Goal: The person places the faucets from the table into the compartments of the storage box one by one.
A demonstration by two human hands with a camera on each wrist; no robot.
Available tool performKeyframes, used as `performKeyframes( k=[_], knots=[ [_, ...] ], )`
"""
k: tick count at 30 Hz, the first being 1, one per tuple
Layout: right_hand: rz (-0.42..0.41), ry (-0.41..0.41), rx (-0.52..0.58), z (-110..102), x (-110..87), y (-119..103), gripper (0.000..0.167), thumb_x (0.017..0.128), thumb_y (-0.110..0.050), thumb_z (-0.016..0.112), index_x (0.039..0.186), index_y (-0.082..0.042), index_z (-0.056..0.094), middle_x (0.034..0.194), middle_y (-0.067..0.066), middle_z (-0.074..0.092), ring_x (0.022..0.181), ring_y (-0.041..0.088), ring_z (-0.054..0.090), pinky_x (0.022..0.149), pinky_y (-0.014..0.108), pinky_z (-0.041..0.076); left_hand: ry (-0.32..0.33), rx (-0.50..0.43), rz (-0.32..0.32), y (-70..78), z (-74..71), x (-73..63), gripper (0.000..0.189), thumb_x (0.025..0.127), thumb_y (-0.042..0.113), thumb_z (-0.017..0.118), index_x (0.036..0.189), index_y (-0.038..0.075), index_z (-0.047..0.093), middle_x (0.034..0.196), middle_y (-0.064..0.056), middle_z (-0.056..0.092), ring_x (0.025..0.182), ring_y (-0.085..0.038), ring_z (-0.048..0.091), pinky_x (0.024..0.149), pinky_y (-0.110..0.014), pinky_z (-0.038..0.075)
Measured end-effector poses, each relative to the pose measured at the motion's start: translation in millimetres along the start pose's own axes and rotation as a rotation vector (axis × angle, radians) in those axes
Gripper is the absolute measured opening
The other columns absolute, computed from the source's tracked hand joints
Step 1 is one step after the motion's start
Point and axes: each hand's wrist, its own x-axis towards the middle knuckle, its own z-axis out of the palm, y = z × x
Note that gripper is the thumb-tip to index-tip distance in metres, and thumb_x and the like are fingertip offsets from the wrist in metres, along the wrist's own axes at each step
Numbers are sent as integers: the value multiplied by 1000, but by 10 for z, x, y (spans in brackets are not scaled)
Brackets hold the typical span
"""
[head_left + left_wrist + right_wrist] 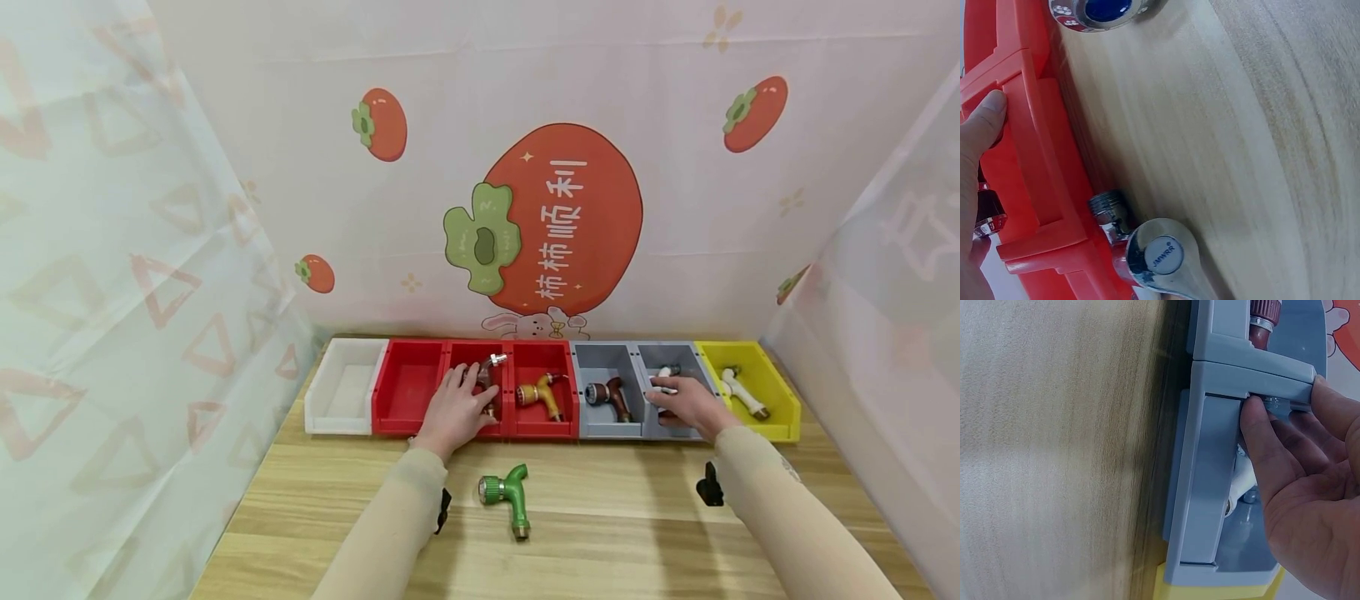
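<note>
My left hand (455,408) is spread over a dark brown tap (486,375) in a red bin (459,353). In the left wrist view its thumb (988,112) rests on the bin's front edge, apart from the tap's handle (988,215). My right hand (690,404) reaches into a grey bin (1210,481). There the thumb and a fingertip touch the divider wall, spread apart, while other fingers bend inside near a clear ribbed part. A white tap (1244,478) lies beneath them, partly hidden. On the table, a green tap (516,496) lies between the forearms.
A white bin (337,425) and a bare-floored red bin (408,392) stand left. Other bins hold a yellow tap (546,396), a brown tap (617,400) and a white tap (742,393). Another tap (1166,253) lies before the red bins. Cloth walls enclose the wooden table (600,533).
</note>
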Motion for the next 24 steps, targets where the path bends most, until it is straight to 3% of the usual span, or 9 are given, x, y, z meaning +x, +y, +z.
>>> performKeyframes(
  k=[12,24],
  knots=[
    [-4,2,10,13,4,23,70,106,-31,58,158,5,27,153,38,33,117,36,61,85,34,62,11,-39,-13,5,4,3,59,84,53,78,137,27,68,149,-22,51,136,-44,47,117,-55,39],
    [-6,0,14,7,10,37,69,107,-30,57,159,4,27,155,38,30,126,41,56,86,34,62,36,-53,-2,-5,22,10,57,84,51,79,134,23,71,144,-25,55,131,-45,51,115,-56,40]
  ],
)
